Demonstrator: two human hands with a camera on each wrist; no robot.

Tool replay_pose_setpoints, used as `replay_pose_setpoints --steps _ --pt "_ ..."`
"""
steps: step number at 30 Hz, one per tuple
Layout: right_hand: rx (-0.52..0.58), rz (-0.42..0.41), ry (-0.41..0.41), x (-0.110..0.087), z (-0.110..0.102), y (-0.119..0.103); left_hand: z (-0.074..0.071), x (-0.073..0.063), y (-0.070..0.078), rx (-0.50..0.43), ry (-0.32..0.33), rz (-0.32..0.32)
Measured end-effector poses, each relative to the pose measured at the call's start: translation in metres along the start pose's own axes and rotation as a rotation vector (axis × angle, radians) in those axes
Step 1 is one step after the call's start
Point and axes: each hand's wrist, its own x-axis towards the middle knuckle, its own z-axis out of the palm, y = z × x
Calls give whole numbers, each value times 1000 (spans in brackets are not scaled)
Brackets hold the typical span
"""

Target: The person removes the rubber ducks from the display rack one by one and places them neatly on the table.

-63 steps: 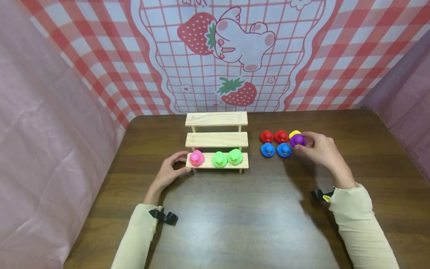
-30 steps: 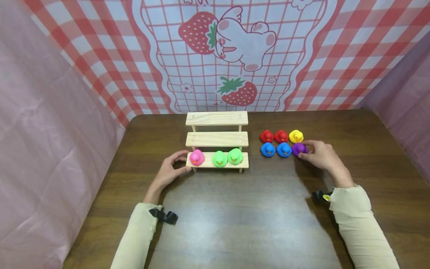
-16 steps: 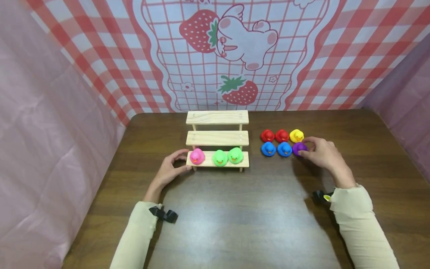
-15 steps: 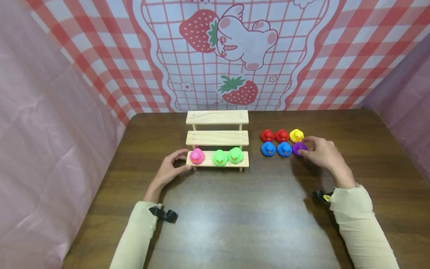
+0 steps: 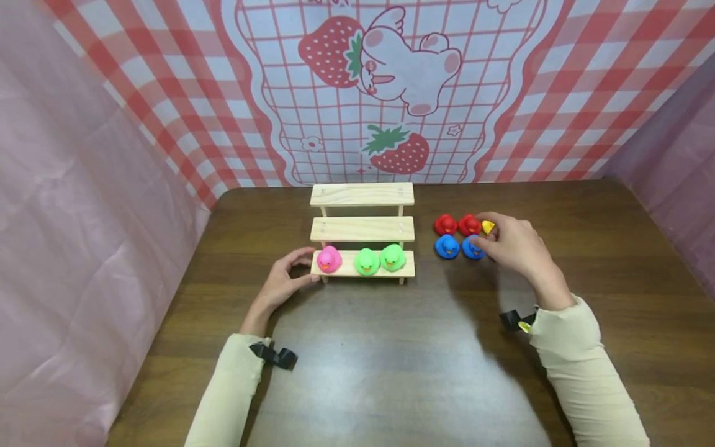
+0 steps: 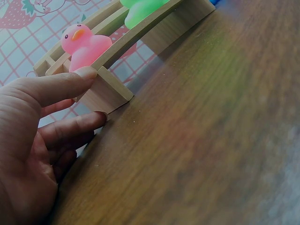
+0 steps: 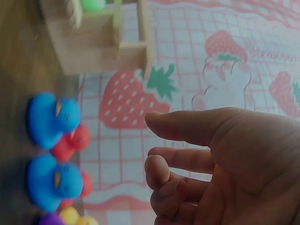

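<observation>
My left hand holds the left end of a three-tier wooden display stand, thumb at the lowest step's front corner. A pink rubber duck sits on that step beside the thumb, with two green rubber ducks to its right. My right hand hovers over the duck group with nothing between thumb and fingers. In the head view it partly covers a yellow duck and the right one of two blue ducks. A purple duck shows only at the right wrist view's bottom edge.
Two red ducks stand behind the blue ones, right of the stand. The two upper tiers carry no ducks. A checked strawberry-print cloth hangs behind the brown table, and a pink curtain hangs at the left.
My right hand set the purple duck down in front of the yellow one, let go of it and moved left above the ducks. My left hand stays at the stand.
</observation>
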Motion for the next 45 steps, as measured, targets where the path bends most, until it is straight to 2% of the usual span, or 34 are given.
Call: replay_pose_setpoints --steps 4,10,15,21,33,45 --pt "1 -43 18 3 3 -20 0 0 1 2 -2 5" --pt "14 -114 -17 6 16 -47 -1 0 0 13 2 9" --pt "8 -181 -35 9 34 -61 0 0 1 11 -1 6" --pt "52 -217 -65 6 51 -75 0 -1 0 18 2 6" --pt "63 -226 -42 5 81 -87 0 0 -1 30 9 -17" --pt "10 -192 -5 5 98 -89 0 0 -1 24 6 -11"
